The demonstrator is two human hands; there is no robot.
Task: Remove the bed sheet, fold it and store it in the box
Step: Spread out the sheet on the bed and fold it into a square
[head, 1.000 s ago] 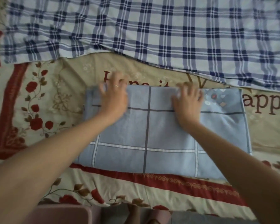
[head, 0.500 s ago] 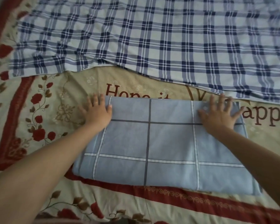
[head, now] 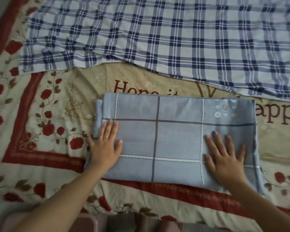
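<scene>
folded sheet (head: 174, 139) lies on the bedspread (head: 40, 131), plaid cloth (head: 157, 39) behind it, hands on its ends.

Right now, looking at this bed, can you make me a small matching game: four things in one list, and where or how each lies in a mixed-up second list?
Things:
1. folded blue sheet
2. plaid cloth
3. left hand
4. right hand

Places or states:
A. flat on the sheet's right part, fingers spread
B. spread across the far side of the bed
C. flat on the sheet's left edge, wearing a ring
D. a neat rectangle on the floral cover

Pairs: 1-D, 2-B, 3-C, 4-A
</scene>
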